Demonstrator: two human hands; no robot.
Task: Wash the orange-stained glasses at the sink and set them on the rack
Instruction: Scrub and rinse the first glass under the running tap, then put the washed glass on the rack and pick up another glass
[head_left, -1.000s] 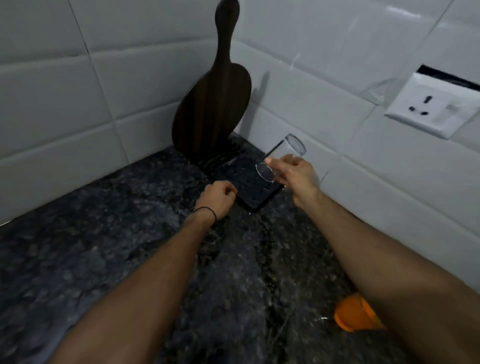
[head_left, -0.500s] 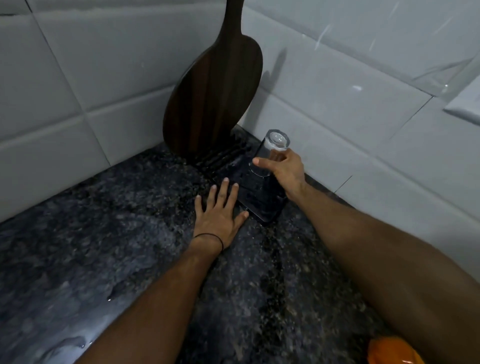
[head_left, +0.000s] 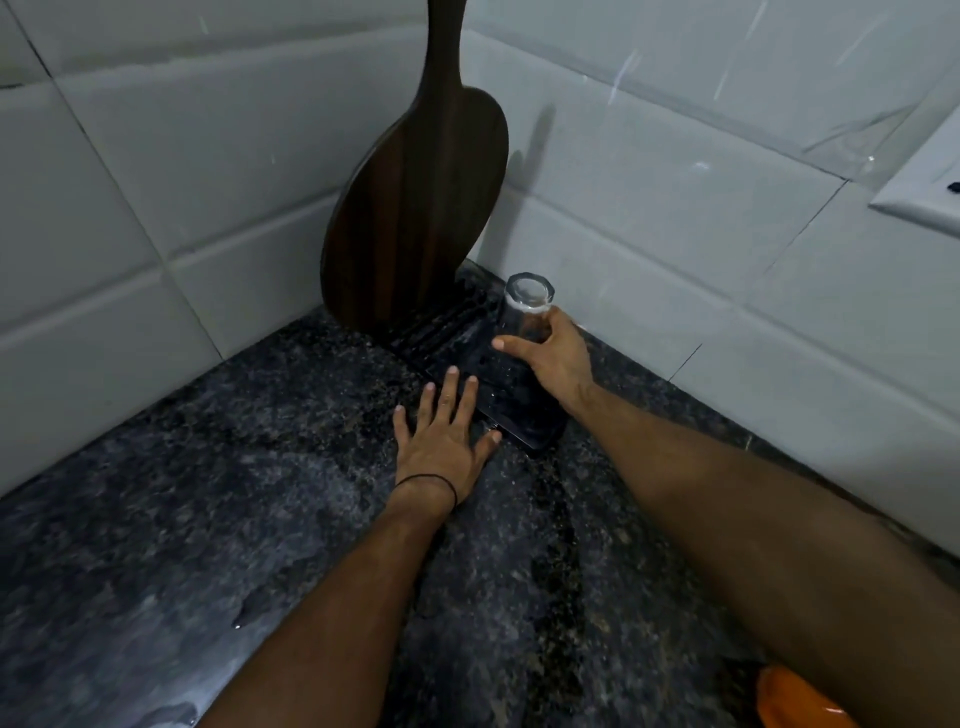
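Observation:
A clear glass (head_left: 522, 317) stands upside down on the black drying rack (head_left: 524, 434) in the corner of the dark granite counter. My right hand (head_left: 558, 361) is wrapped around the glass's side, its thick base facing up. My left hand (head_left: 444, 441) lies flat on the counter with fingers spread, its fingertips touching the rack's near-left edge; a thin black band circles the wrist. An orange-stained object (head_left: 795, 701) shows at the bottom right edge, partly cut off by the frame and my right forearm.
A dark wooden paddle-shaped cutting board (head_left: 415, 208) stands on the rack's far end, leaning against the white tiled wall. A white wall socket (head_left: 930, 192) sits at the upper right. Water drops lie on the counter (head_left: 208, 519) at the lower left.
My right hand turned the glass from tilted to upside down and lowered it onto the rack. My left hand went from a fist to flat with fingers spread beside the rack.

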